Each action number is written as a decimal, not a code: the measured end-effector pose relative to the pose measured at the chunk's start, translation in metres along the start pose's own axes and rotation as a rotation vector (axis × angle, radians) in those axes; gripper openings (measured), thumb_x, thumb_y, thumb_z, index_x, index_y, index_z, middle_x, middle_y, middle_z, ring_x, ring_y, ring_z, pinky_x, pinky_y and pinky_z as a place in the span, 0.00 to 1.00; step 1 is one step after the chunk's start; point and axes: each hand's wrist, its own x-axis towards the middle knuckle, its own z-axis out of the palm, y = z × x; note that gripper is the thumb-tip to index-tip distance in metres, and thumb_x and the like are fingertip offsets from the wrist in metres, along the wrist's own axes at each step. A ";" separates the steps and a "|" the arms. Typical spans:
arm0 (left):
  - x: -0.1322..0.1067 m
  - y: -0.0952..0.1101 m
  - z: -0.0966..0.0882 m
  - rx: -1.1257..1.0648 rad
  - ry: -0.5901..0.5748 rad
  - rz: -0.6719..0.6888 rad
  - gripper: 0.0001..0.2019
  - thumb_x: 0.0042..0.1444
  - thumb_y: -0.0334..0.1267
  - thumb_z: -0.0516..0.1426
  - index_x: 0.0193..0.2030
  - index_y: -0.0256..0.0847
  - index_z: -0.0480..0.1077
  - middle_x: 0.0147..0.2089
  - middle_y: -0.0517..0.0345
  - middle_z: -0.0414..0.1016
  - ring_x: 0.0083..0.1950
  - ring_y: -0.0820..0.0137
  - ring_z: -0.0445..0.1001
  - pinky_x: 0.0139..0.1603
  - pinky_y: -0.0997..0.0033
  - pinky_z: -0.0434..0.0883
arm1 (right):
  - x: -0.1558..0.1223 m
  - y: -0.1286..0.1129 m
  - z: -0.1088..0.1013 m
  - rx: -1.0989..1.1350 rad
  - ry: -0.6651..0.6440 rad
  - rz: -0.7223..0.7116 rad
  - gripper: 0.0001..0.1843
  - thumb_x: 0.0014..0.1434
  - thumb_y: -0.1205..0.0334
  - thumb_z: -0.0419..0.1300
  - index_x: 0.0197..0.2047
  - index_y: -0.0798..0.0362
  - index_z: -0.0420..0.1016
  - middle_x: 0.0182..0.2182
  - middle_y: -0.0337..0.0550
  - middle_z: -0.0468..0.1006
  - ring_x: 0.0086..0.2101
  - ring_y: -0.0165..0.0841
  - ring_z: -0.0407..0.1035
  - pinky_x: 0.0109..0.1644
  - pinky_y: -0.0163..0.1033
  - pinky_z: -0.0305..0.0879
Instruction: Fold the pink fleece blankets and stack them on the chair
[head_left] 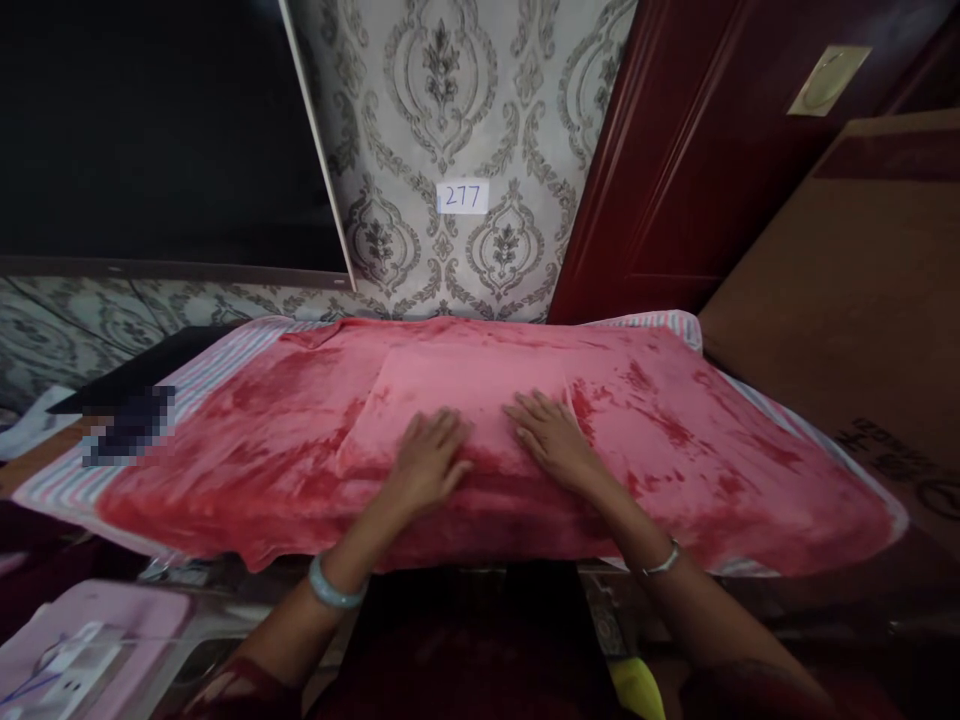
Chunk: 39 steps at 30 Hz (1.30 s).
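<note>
A plush pink-red cloth covers most of the table, with a folded pink cloth of the same colour in its middle. My left hand lies flat on the left front part of the folded cloth, fingers stretched out. On its right side rests my right hand, palm down with the fingers spread. Neither hand grips anything. A pale bangle circles my left wrist and a thin bracelet my right.
Under the plush cloth shows a striped cloth. A large screen stands at the back left. A cardboard box borders the right side, before a dark red door. A pink stool-like surface sits at the lower left.
</note>
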 end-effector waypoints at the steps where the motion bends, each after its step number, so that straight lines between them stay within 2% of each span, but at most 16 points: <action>1: 0.000 0.012 0.008 0.002 -0.025 0.071 0.26 0.66 0.46 0.54 0.69 0.43 0.66 0.72 0.43 0.64 0.75 0.51 0.58 0.75 0.39 0.48 | 0.007 -0.007 -0.001 0.034 -0.032 -0.074 0.25 0.73 0.55 0.48 0.69 0.41 0.68 0.72 0.45 0.60 0.72 0.48 0.48 0.71 0.66 0.47; 3: -0.003 0.031 0.025 0.045 -0.033 0.128 0.28 0.66 0.46 0.54 0.71 0.40 0.63 0.73 0.40 0.62 0.75 0.49 0.57 0.75 0.37 0.48 | 0.022 -0.016 -0.001 0.076 -0.140 -0.188 0.25 0.74 0.57 0.46 0.71 0.41 0.65 0.73 0.44 0.57 0.72 0.45 0.47 0.72 0.64 0.46; 5: -0.008 0.041 0.041 0.109 0.001 0.120 0.31 0.66 0.46 0.55 0.73 0.38 0.59 0.74 0.38 0.60 0.76 0.47 0.54 0.74 0.36 0.49 | 0.035 -0.018 0.003 0.067 -0.257 -0.251 0.26 0.74 0.56 0.46 0.73 0.42 0.62 0.74 0.45 0.55 0.73 0.44 0.44 0.73 0.64 0.44; 8: -0.016 0.042 0.057 0.179 0.071 0.115 0.32 0.66 0.44 0.56 0.75 0.41 0.56 0.75 0.41 0.58 0.77 0.47 0.52 0.74 0.36 0.49 | 0.051 -0.009 0.009 -0.011 -0.349 -0.295 0.29 0.75 0.49 0.45 0.75 0.43 0.57 0.75 0.46 0.49 0.74 0.45 0.38 0.73 0.65 0.37; 12: -0.020 0.037 0.066 0.205 0.156 0.144 0.32 0.65 0.44 0.56 0.75 0.44 0.57 0.77 0.43 0.55 0.77 0.48 0.52 0.74 0.39 0.49 | 0.078 0.010 0.012 -0.121 -0.362 -0.317 0.32 0.74 0.44 0.44 0.77 0.41 0.50 0.76 0.44 0.43 0.74 0.47 0.33 0.73 0.67 0.32; 16: -0.021 0.035 0.068 0.215 0.198 0.150 0.31 0.65 0.44 0.56 0.74 0.44 0.58 0.76 0.45 0.57 0.77 0.49 0.52 0.74 0.41 0.47 | 0.113 0.031 0.009 -0.194 -0.374 -0.246 0.32 0.74 0.42 0.43 0.77 0.38 0.47 0.77 0.42 0.42 0.74 0.49 0.34 0.72 0.69 0.34; 20: -0.022 0.034 0.070 0.221 0.220 0.159 0.31 0.64 0.44 0.56 0.74 0.45 0.59 0.75 0.46 0.59 0.76 0.49 0.52 0.75 0.43 0.43 | 0.140 0.051 0.011 -0.193 -0.383 -0.063 0.33 0.73 0.40 0.42 0.77 0.35 0.45 0.77 0.40 0.41 0.73 0.51 0.39 0.72 0.69 0.41; 23: -0.022 0.034 0.070 0.224 0.224 0.159 0.32 0.63 0.43 0.56 0.74 0.44 0.59 0.76 0.46 0.58 0.77 0.50 0.51 0.75 0.44 0.42 | 0.149 0.063 0.017 -0.150 -0.399 0.028 0.34 0.73 0.40 0.40 0.78 0.37 0.43 0.77 0.41 0.43 0.73 0.50 0.42 0.72 0.66 0.43; 28: -0.022 0.034 0.071 0.245 0.215 0.151 0.33 0.62 0.41 0.56 0.74 0.44 0.59 0.76 0.46 0.58 0.77 0.50 0.51 0.75 0.43 0.40 | 0.149 0.071 0.028 -0.143 -0.372 0.029 0.35 0.73 0.40 0.39 0.78 0.38 0.44 0.76 0.40 0.44 0.73 0.48 0.44 0.72 0.65 0.44; 32: -0.022 0.035 0.071 0.232 0.192 0.146 0.33 0.62 0.44 0.57 0.74 0.45 0.58 0.76 0.45 0.58 0.77 0.49 0.52 0.75 0.42 0.43 | 0.150 0.066 0.021 -0.150 -0.407 0.046 0.35 0.73 0.41 0.39 0.78 0.40 0.43 0.77 0.42 0.43 0.73 0.48 0.42 0.73 0.65 0.43; 36: -0.021 0.032 0.058 0.198 0.184 0.181 0.34 0.61 0.43 0.58 0.73 0.41 0.59 0.73 0.41 0.62 0.74 0.49 0.57 0.73 0.40 0.47 | 0.150 0.038 0.005 -0.165 -0.413 0.060 0.34 0.74 0.44 0.41 0.78 0.42 0.44 0.77 0.47 0.39 0.74 0.50 0.37 0.72 0.68 0.40; 37: -0.021 0.031 0.052 0.187 0.203 0.187 0.32 0.62 0.42 0.57 0.72 0.40 0.60 0.73 0.41 0.63 0.74 0.50 0.58 0.73 0.39 0.46 | 0.147 0.027 0.003 -0.163 -0.397 0.013 0.34 0.74 0.45 0.42 0.78 0.42 0.45 0.77 0.47 0.39 0.74 0.51 0.36 0.72 0.68 0.39; 39: -0.022 0.027 0.041 0.173 0.254 0.167 0.29 0.63 0.41 0.56 0.70 0.40 0.63 0.71 0.42 0.65 0.73 0.51 0.60 0.74 0.39 0.44 | 0.136 0.002 0.004 -0.142 -0.380 -0.169 0.32 0.74 0.46 0.42 0.78 0.41 0.47 0.77 0.46 0.39 0.74 0.50 0.35 0.72 0.69 0.37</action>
